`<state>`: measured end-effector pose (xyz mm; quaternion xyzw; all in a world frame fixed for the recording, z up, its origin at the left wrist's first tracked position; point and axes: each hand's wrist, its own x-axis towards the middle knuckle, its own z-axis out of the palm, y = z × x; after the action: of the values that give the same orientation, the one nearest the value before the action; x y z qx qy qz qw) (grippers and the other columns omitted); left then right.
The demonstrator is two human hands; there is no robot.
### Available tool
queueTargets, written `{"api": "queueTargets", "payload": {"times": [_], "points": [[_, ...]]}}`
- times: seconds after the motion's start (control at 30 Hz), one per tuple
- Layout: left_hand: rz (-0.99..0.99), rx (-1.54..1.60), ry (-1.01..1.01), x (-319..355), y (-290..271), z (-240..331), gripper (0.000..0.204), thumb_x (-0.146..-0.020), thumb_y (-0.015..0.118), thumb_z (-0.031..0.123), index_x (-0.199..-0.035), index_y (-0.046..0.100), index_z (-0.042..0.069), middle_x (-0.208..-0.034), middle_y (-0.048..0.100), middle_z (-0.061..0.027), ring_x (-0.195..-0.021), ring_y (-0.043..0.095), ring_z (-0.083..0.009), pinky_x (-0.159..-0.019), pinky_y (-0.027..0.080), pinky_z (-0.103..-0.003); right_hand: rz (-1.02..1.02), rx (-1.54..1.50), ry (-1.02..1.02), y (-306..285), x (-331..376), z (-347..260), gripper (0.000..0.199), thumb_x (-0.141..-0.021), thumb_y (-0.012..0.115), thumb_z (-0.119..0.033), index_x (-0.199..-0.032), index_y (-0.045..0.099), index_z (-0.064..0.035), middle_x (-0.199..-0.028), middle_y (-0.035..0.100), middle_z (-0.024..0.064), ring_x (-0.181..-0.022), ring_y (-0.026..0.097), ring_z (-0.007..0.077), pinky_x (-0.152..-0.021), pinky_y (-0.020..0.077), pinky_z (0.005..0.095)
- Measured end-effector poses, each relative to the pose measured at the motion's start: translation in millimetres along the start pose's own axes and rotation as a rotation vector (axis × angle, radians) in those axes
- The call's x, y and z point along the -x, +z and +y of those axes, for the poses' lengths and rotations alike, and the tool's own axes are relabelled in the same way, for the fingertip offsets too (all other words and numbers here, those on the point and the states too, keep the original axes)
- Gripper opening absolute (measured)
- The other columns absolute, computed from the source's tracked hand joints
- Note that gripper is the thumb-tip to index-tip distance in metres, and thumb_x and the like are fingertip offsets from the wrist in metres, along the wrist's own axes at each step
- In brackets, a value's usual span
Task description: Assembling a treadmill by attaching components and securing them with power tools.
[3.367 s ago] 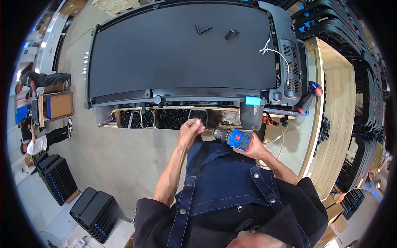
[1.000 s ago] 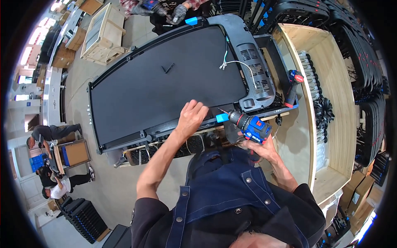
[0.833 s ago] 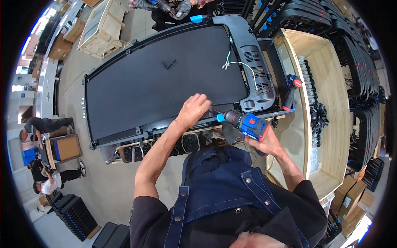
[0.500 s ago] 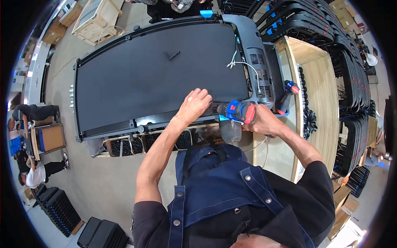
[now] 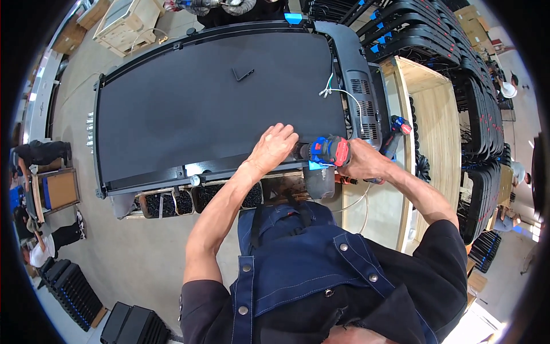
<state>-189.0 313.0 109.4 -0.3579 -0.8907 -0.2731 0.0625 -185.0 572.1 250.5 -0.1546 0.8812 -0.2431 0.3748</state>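
Observation:
My right hand (image 5: 367, 160) grips a blue, black and red cordless drill (image 5: 327, 151), its nose pointing left along the near side rail (image 5: 215, 172) of a treadmill. Just left of the drill's chuck, my left hand (image 5: 274, 148) lies over that rail and the belt's edge. Its fingers are curled close together, and whatever is under them is hidden. The black treadmill belt (image 5: 200, 109) stretches across the bench. On it lies an L-shaped hex key (image 5: 243, 74). White and green wires (image 5: 327, 90) hang loose by the dark motor cover (image 5: 360, 86).
Another power tool (image 5: 396, 133) rests right of the treadmill's end, beside a wooden crate (image 5: 432, 143). Bins of dark small parts (image 5: 160, 205) sit under the near rail. Black frames (image 5: 418, 34) are stacked at far right. Opposite, another person's gloved hands (image 5: 238, 6) show.
The view has shifted slightly. The drill stays at the near rail by my left hand, its body turned a little. Both hands keep nearly the same places.

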Motion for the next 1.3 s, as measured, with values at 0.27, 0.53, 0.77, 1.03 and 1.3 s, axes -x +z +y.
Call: {"api": "queueTargets", "payload": {"times": [0.27, 0.53, 0.77, 1.03, 1.3], "points": [[0.051, 0.091, 0.039, 0, 5, -5, 0.012, -0.081, 0.069, 0.007, -0.086, 0.059, 0.006, -0.088, 0.053, -0.008, -0.087, 0.056, -0.0275, -0.078, 0.051, -0.04, -0.006, 0.289, 0.027, -8, -12, -51, 0.029, -0.072, 0.073, -0.01, -0.1, 0.066, -0.0033, -0.083, 0.07, 0.0215, -0.087, 0.067, 0.0441, -0.081, 0.0538, 0.0508], [0.088, 0.144, 0.006, 12, -8, 0, 0.011, -0.081, 0.065, 0.007, -0.091, 0.062, 0.005, -0.09, 0.055, -0.0087, -0.089, 0.057, -0.0281, -0.079, 0.05, -0.039, -0.072, 0.389, 0.198, 3, -28, -67, 0.029, -0.068, 0.074, -0.012, -0.094, 0.067, -0.0028, -0.085, 0.07, 0.02, -0.09, 0.067, 0.0419, -0.084, 0.053, 0.0491], [0.022, 0.333, -0.539, 162, 40, 54, 0.011, -0.089, 0.068, 0.008, -0.099, 0.065, 0.004, -0.09, 0.065, -0.0158, -0.082, 0.067, -0.04, -0.07, 0.057, -0.046, -0.051, 0.385, 0.097, -4, -25, -58, 0.029, -0.073, 0.07, -0.011, -0.1, 0.07, 0.0, -0.089, 0.071, 0.0247, -0.095, 0.068, 0.0437, -0.087, 0.0538, 0.0496], [-0.491, -0.011, -0.897, 258, 169, 10, 0.022, -0.091, 0.062, 0.018, -0.112, 0.061, 0.012, -0.111, 0.061, -0.0201, -0.091, 0.069, -0.0397, -0.07, 0.06, -0.046, 0.002, 0.3, 0.041, 1, -19, -54, 0.029, -0.076, 0.069, -0.011, -0.103, 0.068, -0.0003, -0.088, 0.071, 0.0251, -0.091, 0.067, 0.0454, -0.083, 0.0541, 0.049], [-0.534, 0.041, -0.868, 269, 167, -2, 0.016, -0.085, 0.061, 0.002, -0.099, 0.068, 0.004, -0.111, 0.064, -0.0261, -0.093, 0.071, -0.044, -0.078, 0.06, -0.048, 0.294, -0.002, -0.112, 46, 51, -9, 0.038, -0.076, 0.081, -0.012, -0.109, 0.067, -0.0001, -0.089, 0.072, 0.0153, -0.078, 0.069, 0.0304, -0.08, 0.0542, 0.0352]]}}
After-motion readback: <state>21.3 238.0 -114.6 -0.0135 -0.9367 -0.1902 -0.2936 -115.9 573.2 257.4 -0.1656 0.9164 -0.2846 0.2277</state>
